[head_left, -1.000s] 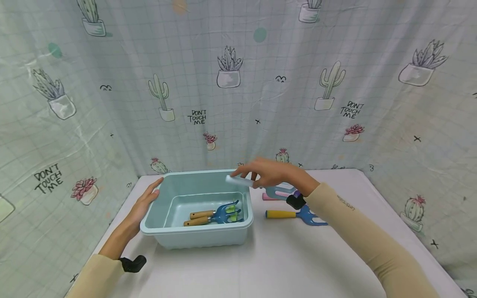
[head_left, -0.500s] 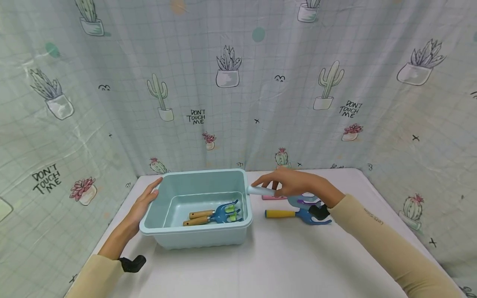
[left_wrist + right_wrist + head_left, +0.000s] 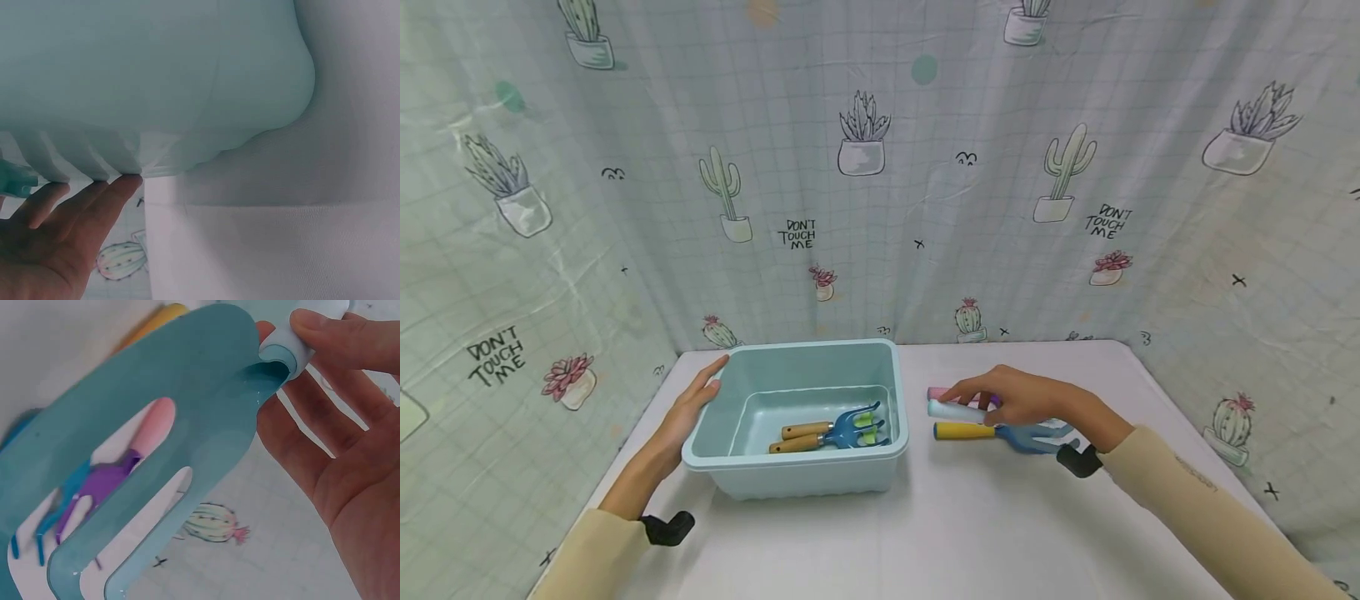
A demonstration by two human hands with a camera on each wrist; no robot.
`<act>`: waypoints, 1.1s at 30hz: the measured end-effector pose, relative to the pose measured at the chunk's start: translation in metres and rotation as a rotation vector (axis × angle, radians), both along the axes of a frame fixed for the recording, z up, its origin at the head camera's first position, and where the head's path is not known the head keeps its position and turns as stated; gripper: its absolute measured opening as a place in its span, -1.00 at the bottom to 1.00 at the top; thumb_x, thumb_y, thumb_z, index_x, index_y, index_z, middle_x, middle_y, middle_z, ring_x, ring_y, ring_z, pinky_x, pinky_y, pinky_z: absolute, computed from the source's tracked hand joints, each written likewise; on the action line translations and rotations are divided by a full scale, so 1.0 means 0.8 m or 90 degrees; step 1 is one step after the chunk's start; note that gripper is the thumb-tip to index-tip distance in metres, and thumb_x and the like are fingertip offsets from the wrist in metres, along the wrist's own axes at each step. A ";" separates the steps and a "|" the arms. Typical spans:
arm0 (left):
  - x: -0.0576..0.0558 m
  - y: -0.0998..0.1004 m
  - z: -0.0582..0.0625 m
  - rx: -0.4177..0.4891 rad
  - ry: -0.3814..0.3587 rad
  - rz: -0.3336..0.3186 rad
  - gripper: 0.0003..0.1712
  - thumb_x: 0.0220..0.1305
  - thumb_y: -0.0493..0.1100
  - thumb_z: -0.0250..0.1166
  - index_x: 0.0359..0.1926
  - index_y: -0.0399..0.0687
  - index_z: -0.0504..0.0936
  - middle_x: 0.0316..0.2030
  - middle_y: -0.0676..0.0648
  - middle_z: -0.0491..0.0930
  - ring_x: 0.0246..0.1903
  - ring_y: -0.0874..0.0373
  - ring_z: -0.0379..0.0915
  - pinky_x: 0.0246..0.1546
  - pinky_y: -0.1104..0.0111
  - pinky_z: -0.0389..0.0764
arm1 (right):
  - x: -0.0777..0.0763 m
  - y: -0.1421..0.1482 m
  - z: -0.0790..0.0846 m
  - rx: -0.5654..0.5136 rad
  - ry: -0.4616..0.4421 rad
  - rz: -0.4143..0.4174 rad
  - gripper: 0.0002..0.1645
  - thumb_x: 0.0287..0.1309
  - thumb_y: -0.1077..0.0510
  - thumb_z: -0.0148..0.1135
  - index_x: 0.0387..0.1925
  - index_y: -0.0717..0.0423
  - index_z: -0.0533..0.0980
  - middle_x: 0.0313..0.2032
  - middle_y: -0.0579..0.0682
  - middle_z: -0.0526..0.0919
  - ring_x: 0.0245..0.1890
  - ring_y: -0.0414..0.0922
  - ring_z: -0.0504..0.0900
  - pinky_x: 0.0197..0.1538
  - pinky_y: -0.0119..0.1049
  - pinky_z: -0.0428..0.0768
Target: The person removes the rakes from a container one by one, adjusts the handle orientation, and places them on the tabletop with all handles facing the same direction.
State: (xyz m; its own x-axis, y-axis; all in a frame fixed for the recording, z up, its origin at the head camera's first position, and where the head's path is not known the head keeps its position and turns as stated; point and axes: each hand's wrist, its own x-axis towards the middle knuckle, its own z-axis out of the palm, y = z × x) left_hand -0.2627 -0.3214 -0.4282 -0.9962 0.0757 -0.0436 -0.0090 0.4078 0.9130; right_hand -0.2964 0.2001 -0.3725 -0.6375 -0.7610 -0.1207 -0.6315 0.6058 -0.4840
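Teal plastic garden fork with a white handle (image 3: 953, 409) was pinched in the right hand (image 3: 1026, 400), low over the white table (image 3: 970, 517) just right of the pale blue plastic tub (image 3: 797, 467), above a yellow-handled blue fork (image 3: 992, 432) and a pink-handled purple tool (image 3: 942, 392). Left hand (image 3: 688, 408) lay flat, fingers straight, against the tub's left wall. Tub held two wooden-handled tools, one blue fork (image 3: 831, 432) and one green-tipped (image 3: 820, 444); judged mid-transfer, the next move needing clearance over the rim.
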 end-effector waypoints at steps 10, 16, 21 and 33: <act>0.000 0.000 -0.001 -0.007 -0.004 0.005 -0.26 0.64 0.29 -0.32 0.68 0.36 -0.26 0.68 -0.18 -0.31 0.60 -0.45 -0.22 0.42 -0.39 0.12 | 0.018 0.015 -0.037 0.001 -0.043 -0.020 -0.20 0.14 0.39 0.37 0.30 -0.40 0.54 0.13 -0.11 0.71 -0.09 -0.24 0.70 -0.01 -0.24 0.71; 0.000 -0.001 -0.001 -0.010 0.000 0.008 -0.25 0.63 0.31 -0.32 0.68 0.34 -0.25 0.68 -0.17 -0.31 0.61 -0.44 -0.23 0.42 -0.40 0.09 | 0.025 0.017 -0.070 -0.013 -0.071 0.002 -0.15 0.10 0.48 0.32 0.29 -0.38 0.56 0.18 -0.22 0.68 0.01 -0.26 0.67 0.01 -0.37 0.69; -0.001 -0.001 -0.001 -0.003 -0.006 0.009 -0.24 0.62 0.33 -0.31 0.68 0.35 -0.25 0.69 -0.15 -0.33 0.61 -0.44 -0.23 0.42 -0.36 0.14 | 0.029 0.016 -0.087 -0.005 -0.067 0.011 -0.16 0.12 0.47 0.30 0.29 -0.38 0.56 0.13 -0.32 0.68 0.03 -0.33 0.63 0.09 -0.32 0.69; 0.000 0.001 0.000 -0.002 -0.005 0.005 -0.25 0.63 0.31 -0.32 0.68 0.35 -0.26 0.69 -0.15 -0.32 0.61 -0.43 -0.23 0.42 -0.36 0.13 | 0.045 0.010 -0.102 0.062 0.001 -0.027 -0.09 0.08 0.50 0.23 0.23 -0.53 0.58 0.00 -0.40 0.69 -0.09 -0.34 0.59 0.06 -0.27 0.67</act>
